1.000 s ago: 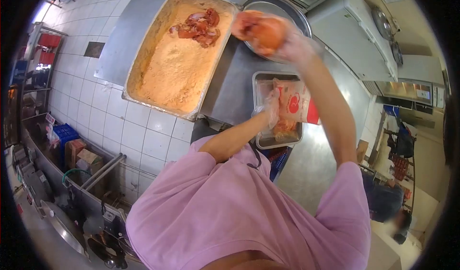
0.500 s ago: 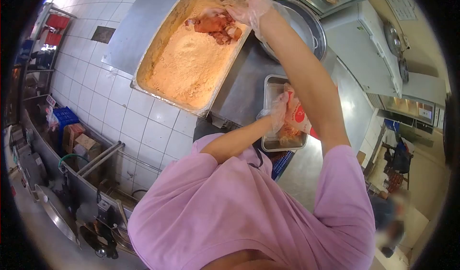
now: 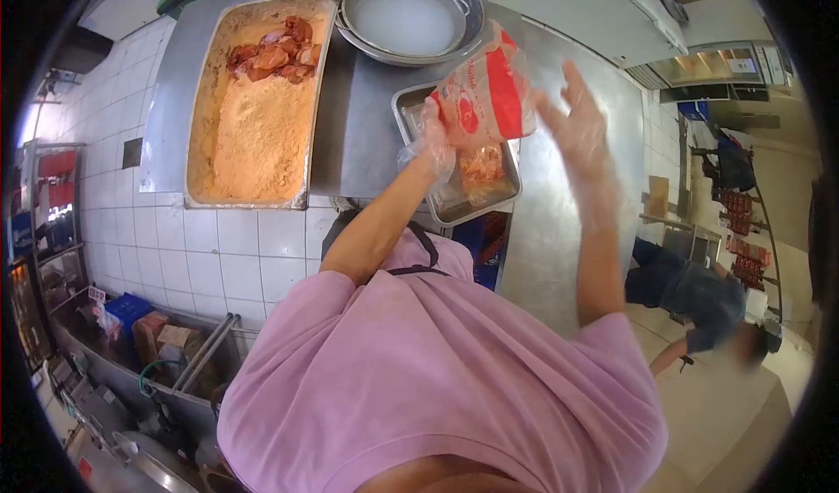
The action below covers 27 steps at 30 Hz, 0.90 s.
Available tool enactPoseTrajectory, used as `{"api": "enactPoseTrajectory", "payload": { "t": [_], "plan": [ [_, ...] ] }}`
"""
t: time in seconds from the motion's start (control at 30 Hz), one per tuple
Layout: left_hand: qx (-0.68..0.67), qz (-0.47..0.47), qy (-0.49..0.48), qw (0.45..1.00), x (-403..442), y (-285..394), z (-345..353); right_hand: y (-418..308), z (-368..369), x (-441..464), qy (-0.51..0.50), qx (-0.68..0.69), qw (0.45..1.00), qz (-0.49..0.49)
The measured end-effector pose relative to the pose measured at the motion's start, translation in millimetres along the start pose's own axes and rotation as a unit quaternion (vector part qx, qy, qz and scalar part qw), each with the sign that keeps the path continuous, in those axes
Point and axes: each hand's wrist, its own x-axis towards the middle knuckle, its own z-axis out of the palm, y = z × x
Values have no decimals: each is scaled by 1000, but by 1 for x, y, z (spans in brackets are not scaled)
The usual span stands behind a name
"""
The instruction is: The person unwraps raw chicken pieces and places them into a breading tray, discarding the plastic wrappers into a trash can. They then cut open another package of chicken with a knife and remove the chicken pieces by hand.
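Gripping the bag [image 3: 479, 100], left hand [image 3: 433, 136] is above the tray [image 3: 482, 210]; right hand [image 3: 578, 128] is open. Meat [image 3: 273, 56] lies mostly uncovered on powder [image 3: 262, 135], near far edge of the pan [image 3: 245, 204].

We note the right hand [image 3: 578, 128] withdrawn from the powder tray [image 3: 249, 204], now near the bag [image 3: 479, 98], which the left hand [image 3: 434, 136] has raised.

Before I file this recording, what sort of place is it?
Probably a commercial kitchen: a large metal tray holds raw-looking meat on orange powder, and a wide metal bowl stands beside it on a steel worktop.
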Motion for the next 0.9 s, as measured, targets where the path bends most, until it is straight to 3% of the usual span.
{"api": "enactPoseTrajectory", "payload": {
  "t": [0.07,0.13,0.23,0.33,0.37,0.43,0.6,0.67,0.73,0.77,0.8,0.83,0.9],
  "plan": [
    [53,47,-46,996,5,-9,-4,48,33,-25,33,30,999,-23],
    [95,59,-83,990,-3,-17,-7,34,38,-34,-39,264,964,8],
    [97,30,-126,987,-18,-10,4,75,46,-21,78,203,976,22],
    [232,-74,-139,960,-28,16,-12,71,40,-22,146,185,970,54],
    [253,-79,-127,956,-35,25,-19,71,38,-21,161,182,970,19],
    [293,-87,-102,947,-85,57,-8,55,36,-24,179,222,958,38],
    [337,-43,-198,919,-212,175,-30,21,66,-25,259,242,934,49],
    [313,-12,-225,923,-259,229,-49,0,86,-39,301,3,952,-49],
    [282,55,-235,929,-308,298,-79,36,94,-45,296,-83,950,-53],
    [244,78,-235,937,-332,330,-94,75,89,-48,277,-411,869,-18],
    [254,137,-215,933,-352,364,-108,73,103,-51,301,-255,918,39],
    [260,187,-197,927,-368,393,-120,56,116,-47,360,-19,910,205],
    [259,257,-171,915,-396,441,-142,-1,153,-70,408,-11,901,146]
  ]
}}
